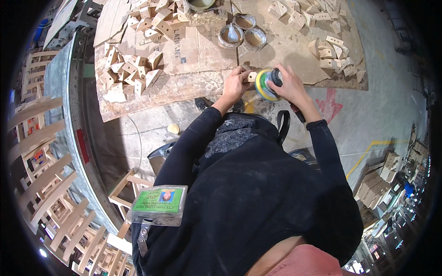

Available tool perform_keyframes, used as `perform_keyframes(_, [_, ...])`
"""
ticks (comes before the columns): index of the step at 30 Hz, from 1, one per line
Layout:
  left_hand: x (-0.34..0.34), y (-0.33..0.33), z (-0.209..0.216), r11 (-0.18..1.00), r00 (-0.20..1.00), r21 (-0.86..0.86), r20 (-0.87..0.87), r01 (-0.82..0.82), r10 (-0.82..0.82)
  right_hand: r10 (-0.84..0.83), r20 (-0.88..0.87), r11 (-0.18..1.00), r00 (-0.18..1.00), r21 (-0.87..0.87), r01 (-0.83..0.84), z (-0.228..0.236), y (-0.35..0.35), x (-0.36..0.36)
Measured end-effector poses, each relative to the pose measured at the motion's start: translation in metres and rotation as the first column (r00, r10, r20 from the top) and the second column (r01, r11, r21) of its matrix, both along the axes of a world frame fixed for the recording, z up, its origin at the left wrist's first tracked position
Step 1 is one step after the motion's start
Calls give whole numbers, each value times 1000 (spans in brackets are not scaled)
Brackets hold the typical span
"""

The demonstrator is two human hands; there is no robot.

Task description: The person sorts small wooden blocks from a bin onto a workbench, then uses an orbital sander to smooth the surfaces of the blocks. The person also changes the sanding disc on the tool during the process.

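The left hand holds a small wooden block against the yellow-green disc of a sander, which the right hand grips, above the cardboard sheet.

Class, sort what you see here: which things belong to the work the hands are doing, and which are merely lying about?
In use: left hand holding a small wooden block; right hand gripping the round sander; cardboard sheet beneath.

Lying about: block pile, three round tins, wooden chair frames, badge holder.
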State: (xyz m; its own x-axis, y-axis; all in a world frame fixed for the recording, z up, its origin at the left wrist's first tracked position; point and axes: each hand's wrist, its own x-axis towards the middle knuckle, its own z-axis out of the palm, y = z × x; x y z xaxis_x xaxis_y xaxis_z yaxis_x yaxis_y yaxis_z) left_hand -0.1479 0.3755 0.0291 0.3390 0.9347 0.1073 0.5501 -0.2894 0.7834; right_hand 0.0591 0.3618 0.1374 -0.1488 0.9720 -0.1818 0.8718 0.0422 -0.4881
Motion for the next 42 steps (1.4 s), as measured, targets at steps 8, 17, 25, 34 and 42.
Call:
perform_keyframes(8, [1, 0, 4, 1000, 1000, -3, -10, -29, 29, -67, 12, 998, 998, -8, 67, 15, -26, 15])
perform_keyframes(17, [-1, -1, -1, 999, 1000, 27, -9, -25, 25, -32, 18, 999, 999, 36, 32, -2, 0, -13])
perform_keyframes(25, [-5, -4, 3, 999, 999, 1, -6, -32, 32, -57, 33, 998, 998, 9, 56, 2, -17, 4])
perform_keyframes(34, [-1, 0, 12, 978, 976, -141, 132, -154, 173, -373, -369, 877, 851, 159, 453, -10, -47, 42])
perform_keyframes(42, [32, 25, -1, 966, 992, -242, 63, -95, 113, -440, -287, 785, 851, 338, 520, -19, -47, 55])
